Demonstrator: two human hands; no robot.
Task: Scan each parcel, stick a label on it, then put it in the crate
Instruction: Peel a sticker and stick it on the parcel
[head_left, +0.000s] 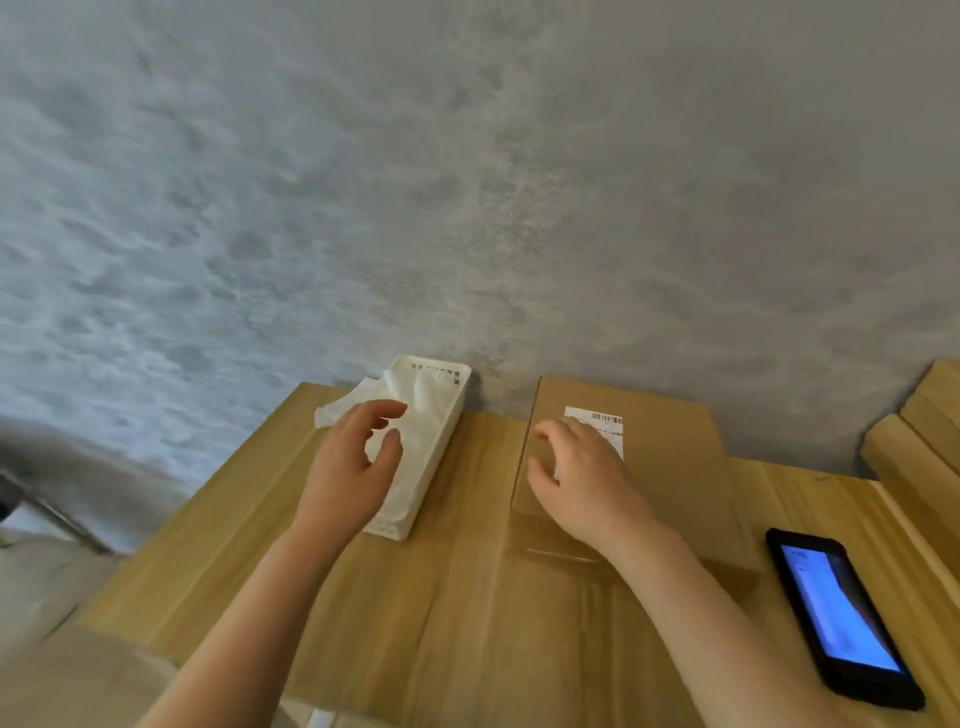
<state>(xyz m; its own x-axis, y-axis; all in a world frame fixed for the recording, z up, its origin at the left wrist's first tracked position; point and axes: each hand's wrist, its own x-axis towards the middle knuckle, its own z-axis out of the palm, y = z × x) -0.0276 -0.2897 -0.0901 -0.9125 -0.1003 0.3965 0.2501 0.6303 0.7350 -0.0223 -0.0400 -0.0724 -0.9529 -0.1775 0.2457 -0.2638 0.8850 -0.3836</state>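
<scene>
You are pressing your right hand (582, 478) flat, fingers spread, on the label (597, 423) — it is already sitting on the parcel (670, 467) at one o'clock, so sticking looks nearly done. Your left hand (353, 467) is hovering half-open and empty over the white basket (447, 410) at eleven o'clock, which is holding white sheets. Whether the scan is done I cannot tell; the phone (841, 613) is lying lit at four o'clock. The crate step is remaining — no crate is showing for certain. You are working on a wooden table (415, 597) set against a mottled grey wall (467, 182), with wooden planks (919, 441) stacking up at three o'clock.
</scene>
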